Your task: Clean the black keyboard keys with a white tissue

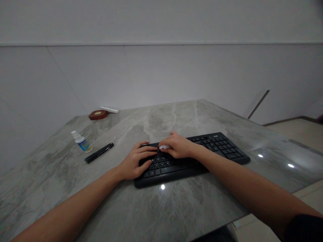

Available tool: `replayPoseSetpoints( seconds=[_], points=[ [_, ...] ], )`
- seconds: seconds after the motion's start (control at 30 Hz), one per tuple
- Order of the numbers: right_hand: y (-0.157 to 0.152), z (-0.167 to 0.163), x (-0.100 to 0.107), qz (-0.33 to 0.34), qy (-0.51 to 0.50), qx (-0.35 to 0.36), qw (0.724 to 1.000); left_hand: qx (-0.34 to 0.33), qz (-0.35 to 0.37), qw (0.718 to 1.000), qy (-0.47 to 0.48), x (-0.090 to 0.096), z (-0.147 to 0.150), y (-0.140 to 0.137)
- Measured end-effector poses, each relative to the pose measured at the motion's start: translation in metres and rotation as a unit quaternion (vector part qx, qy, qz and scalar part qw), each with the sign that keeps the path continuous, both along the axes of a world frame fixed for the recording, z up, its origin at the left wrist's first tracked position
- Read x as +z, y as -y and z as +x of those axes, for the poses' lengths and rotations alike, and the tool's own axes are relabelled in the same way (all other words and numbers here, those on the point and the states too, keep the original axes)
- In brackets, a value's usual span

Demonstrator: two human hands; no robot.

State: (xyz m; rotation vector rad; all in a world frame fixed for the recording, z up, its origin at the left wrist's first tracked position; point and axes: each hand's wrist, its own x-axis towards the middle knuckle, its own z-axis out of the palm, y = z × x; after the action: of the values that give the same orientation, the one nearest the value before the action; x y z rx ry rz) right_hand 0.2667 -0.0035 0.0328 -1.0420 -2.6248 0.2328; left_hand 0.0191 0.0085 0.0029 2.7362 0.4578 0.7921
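Note:
A black keyboard (176, 169) lies slightly askew on the grey marbled table. My left hand (135, 161) rests over its left end, fingers stretched out and spread across the keys. Over the middle keys, my right hand (178, 146) is closed around a small crumpled white wipe or tissue (165, 147), which pokes out between the fingers and touches the upper keys. Some keys under both hands are hidden.
Left of the keyboard lie a black pen-like brush (99, 153) and a small spray bottle (82, 142) with a white cap. Farther back, a reddish-brown box (98, 115) sits beside a white strip (109, 109). A pale wall (161, 74) borders the table (126, 215).

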Motion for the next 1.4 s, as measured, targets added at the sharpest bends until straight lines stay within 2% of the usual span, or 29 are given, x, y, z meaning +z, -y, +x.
replayPoseSetpoints(
  seconds=[0.23,0.57,0.8,0.97,1.1,1.3,1.4],
  points=[
    [-0.0014,0.0022,-0.0003,0.005,-0.01,0.037,0.999,-0.004,0.005,1.0,0.007,0.0012,0.0004,0.001],
    [-0.0033,0.0031,-0.0003,-0.023,-0.01,0.021,0.999,-0.006,0.003,1.0,0.006,0.0011,0.0003,0.0005],
    [-0.0033,-0.0014,-0.0037,0.004,-0.016,-0.047,0.999,0.001,-0.002,1.0,0.0,-0.0002,-0.0011,0.0001],
    [-0.0024,-0.0024,-0.0036,-0.032,-0.022,-0.01,0.999,0.001,-0.001,1.0,0.003,0.0,-0.0007,0.0002],
    [-0.0042,0.0006,-0.0036,0.002,-0.019,-0.055,0.998,-0.003,0.001,1.0,0.004,0.0006,-0.0001,0.0001],
    [-0.0054,0.0007,-0.0022,0.048,-0.094,-0.113,0.988,-0.003,0.001,1.0,0.004,0.0012,0.0,0.0001],
    [-0.0056,0.0013,-0.002,0.052,-0.063,-0.131,0.988,-0.004,0.001,1.0,0.01,0.001,0.0001,0.0004]
  ],
)
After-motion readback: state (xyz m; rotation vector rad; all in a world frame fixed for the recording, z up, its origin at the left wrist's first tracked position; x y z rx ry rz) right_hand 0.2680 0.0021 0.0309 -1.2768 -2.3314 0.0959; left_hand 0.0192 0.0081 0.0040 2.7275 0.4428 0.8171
